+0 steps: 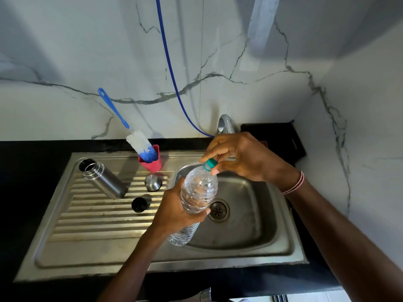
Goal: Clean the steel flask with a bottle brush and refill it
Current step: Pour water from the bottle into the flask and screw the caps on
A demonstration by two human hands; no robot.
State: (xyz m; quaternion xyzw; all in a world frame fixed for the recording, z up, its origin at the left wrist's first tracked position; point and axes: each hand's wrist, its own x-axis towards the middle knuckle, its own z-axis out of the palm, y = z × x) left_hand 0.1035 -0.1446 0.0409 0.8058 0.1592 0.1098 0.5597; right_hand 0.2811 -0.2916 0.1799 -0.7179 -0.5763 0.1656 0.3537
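Plastic bottle (199, 192) is held by L grip (174, 212) over sink (253, 216). Its cap (211, 163) is pinched by R grip (246, 158).

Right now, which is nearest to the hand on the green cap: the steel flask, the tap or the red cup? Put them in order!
From the right hand, which pinches the green cap, in the head view:
1. Tap, just behind the hand.
2. Red cup, off to the left, at the back.
3. Steel flask, farthest left, open-topped.

Blue-and-white bottle brush (139, 144) in a red cup (152, 163); green-capped clear bottle (197, 192).
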